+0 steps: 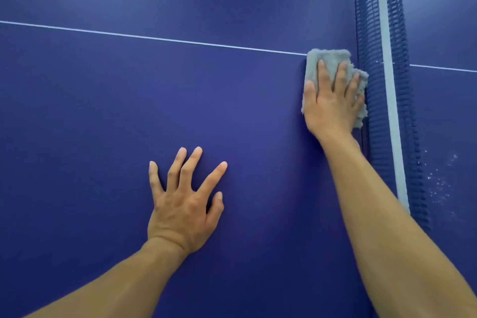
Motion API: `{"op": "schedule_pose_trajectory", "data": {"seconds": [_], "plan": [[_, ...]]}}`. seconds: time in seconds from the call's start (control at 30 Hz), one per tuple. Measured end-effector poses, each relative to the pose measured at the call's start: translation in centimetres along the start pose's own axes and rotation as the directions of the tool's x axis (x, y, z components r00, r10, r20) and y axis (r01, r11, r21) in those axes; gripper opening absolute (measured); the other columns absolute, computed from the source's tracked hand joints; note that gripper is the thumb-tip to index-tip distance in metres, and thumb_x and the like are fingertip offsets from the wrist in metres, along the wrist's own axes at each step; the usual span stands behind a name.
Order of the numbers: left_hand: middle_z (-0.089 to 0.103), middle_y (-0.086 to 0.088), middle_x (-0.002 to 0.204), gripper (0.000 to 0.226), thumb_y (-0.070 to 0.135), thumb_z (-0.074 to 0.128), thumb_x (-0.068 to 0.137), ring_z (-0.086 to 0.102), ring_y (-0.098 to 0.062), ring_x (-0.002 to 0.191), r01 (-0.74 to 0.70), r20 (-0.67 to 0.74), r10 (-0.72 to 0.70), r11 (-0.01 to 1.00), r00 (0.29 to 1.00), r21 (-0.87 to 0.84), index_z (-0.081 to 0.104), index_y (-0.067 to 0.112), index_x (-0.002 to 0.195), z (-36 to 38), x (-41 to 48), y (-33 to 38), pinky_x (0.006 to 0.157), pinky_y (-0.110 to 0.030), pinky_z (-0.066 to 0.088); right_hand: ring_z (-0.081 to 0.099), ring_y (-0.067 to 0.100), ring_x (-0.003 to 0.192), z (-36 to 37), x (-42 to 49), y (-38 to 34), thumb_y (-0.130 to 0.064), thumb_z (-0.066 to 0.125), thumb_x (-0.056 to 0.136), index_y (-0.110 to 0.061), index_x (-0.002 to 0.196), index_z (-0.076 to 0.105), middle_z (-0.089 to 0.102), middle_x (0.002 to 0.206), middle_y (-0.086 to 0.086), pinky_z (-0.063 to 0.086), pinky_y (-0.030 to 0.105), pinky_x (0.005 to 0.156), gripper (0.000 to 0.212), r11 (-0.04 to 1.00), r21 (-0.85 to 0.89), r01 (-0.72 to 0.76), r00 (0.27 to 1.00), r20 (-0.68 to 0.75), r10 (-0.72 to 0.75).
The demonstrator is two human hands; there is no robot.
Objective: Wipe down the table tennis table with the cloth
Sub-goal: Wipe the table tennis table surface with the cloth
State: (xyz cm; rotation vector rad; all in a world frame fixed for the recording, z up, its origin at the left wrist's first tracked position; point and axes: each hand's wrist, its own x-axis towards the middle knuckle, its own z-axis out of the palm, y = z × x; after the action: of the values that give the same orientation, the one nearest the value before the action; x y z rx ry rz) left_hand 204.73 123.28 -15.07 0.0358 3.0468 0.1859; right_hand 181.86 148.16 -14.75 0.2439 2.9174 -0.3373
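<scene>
We record: blue table tennis table [103, 111], white line [154, 38] crossing it. Net [387, 111], right side. Our left hand [180, 204], fingers spread, flat on the table. Our right hand [333, 106], fingers straight, pressing the grey cloth [327, 58] down just beside the net.

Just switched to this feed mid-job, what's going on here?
A person is wiping the blue table with a grey cloth. The right hand presses the cloth flat beside the net, at the end of the white line. The left hand rests flat on the table, fingers spread. White specks lie beyond the net.
</scene>
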Motion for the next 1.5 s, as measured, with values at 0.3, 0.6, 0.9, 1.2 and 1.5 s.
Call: {"op": "schedule_pose_trajectory", "data": {"seconds": [0.3, 0.6, 0.9, 1.2, 1.5], "plan": [[0.035, -0.007, 0.163, 0.063, 0.036, 0.031, 0.101, 0.027, -0.032, 0.155, 0.043, 0.004, -0.043, 0.998, 0.999, -0.052, 0.027, 0.013, 0.16, 0.0, -0.2, 0.0, 0.119, -0.074, 0.014, -0.005, 0.033, 0.161, 3.3, -10.6, -4.1, -0.051, 0.02, 0.109, -0.041, 0.165, 0.018, 0.003, 0.176, -0.001, -0.003, 0.056, 0.128, 0.056, 0.817, -0.098, 0.568, 0.823, 0.1, -0.56], [0.024, -0.005, 0.166, 0.056, 0.034, 0.026, 0.106, 0.014, -0.028, 0.158, 0.014, -0.004, -0.014, 0.998, 1.0, -0.066, 0.027, 0.023, 0.161, 0.4, -0.6, -0.1, 0.121, -0.072, 0.004, 0.001, 0.031, 0.162, 2.8, -19.8, 5.5, -0.055, 0.021, 0.106, -0.044, 0.162, 0.02, 0.008, 0.175, -0.004, 0.002, 0.057, 0.128, 0.057, 0.831, -0.116, 0.544, 0.837, 0.141, -0.529], [0.049, -0.003, 0.15, 0.058, -0.006, 0.044, 0.093, 0.036, -0.023, 0.146, 0.125, -0.061, -0.228, 0.716, 0.972, -0.686, 0.053, 0.017, 0.146, -2.9, -9.6, -4.9, 0.125, -0.047, 0.021, -0.018, 0.03, 0.159, 6.9, -25.0, -4.9, -0.056, 0.015, 0.108, -0.046, 0.164, 0.003, -0.012, 0.175, -0.004, -0.016, 0.054, 0.126, 0.058, 0.953, -0.066, 0.294, 0.953, 0.099, -0.287], [0.044, -0.016, 0.152, 0.043, 0.006, 0.061, 0.097, 0.034, -0.038, 0.149, 0.407, -0.111, -0.477, 0.832, 0.872, -0.376, 0.059, 0.011, 0.14, -0.5, -36.8, -10.4, 0.125, -0.064, 0.013, -0.01, 0.033, 0.161, 12.1, -48.0, -7.7, -0.054, 0.02, 0.108, -0.041, 0.165, 0.013, -0.001, 0.176, 0.001, -0.005, 0.058, 0.127, 0.059, 0.786, -0.084, 0.612, 0.787, 0.158, -0.596], [0.04, -0.016, 0.158, 0.043, 0.018, 0.059, 0.1, 0.032, -0.037, 0.151, 0.335, -0.007, -0.363, 0.868, 0.932, -0.366, 0.056, 0.017, 0.143, -0.2, -44.3, -5.6, 0.124, -0.064, 0.017, 0.012, 0.035, 0.161, 13.1, -63.4, 2.0, -0.044, 0.033, 0.109, -0.034, 0.163, 0.032, 0.019, 0.174, 0.004, 0.02, 0.06, 0.126, 0.054, 0.804, -0.121, 0.582, 0.813, 0.051, -0.58]]}}
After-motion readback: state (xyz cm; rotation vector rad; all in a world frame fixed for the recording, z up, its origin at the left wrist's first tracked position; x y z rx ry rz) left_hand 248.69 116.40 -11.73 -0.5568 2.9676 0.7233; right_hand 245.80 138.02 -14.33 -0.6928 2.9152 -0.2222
